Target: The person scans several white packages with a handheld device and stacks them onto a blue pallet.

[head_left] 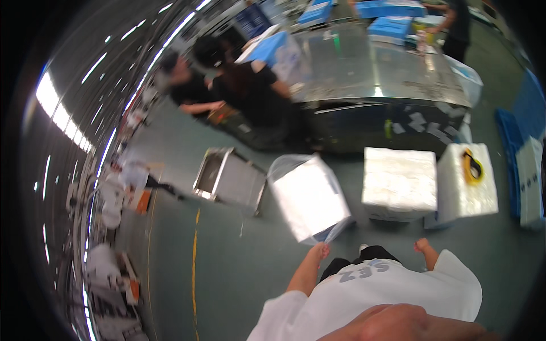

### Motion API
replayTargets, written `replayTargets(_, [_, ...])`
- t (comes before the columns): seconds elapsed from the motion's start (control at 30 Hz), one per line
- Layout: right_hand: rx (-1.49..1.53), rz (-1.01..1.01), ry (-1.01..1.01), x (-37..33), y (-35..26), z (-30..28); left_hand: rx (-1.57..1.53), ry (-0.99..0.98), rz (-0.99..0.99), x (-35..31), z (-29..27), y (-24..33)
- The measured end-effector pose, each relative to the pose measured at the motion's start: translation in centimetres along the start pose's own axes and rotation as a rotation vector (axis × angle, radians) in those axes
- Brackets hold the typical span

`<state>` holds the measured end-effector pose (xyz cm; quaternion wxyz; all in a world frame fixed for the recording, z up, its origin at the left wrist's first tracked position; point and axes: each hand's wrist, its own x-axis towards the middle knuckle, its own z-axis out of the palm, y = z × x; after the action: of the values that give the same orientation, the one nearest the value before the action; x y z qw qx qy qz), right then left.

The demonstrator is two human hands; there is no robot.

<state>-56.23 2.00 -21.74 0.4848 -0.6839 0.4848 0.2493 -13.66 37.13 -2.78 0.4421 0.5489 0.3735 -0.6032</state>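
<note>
My left hand (323, 249) is closed on the near edge of a clear plastic bag (278, 168). Inside that bag, a white foam box (311, 199) sits tilted on the floor. My right hand (421, 244) hangs at my right side with its fingers curled and nothing visible in them. In front of it stand two white plastic-wrapped blocks, a left one (399, 181) and a right one (455, 190). A yellow and black tape dispenser (472, 167) lies on top of the right one.
Beyond the blocks is a long metal worktable (375, 68) with blue boxes (391, 27) at its far end. Two people (244, 91) in black stand at its left. A metal cart (230, 179) is left of the bagged box. Blue pallets (508, 153) stand at the right.
</note>
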Motion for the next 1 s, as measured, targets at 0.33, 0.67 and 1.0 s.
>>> replayTargets(0.33, [-0.356, -0.186, -0.208, -15.8, 21.5, 1.3, -0.343, -0.054, -0.068, 2.1, 2.0, -12.8])
replayTargets(0.67, [-0.393, -0.359, -0.087, -13.6, 32.8, -10.3, -0.319, 0.040, -0.039, 3.5, 15.7, -24.2])
replayTargets(1.0, [0.415, -0.041, -0.086, -0.8, 47.0, -32.2, -0.744, -0.114, 0.019, 7.0, 31.7, -35.4])
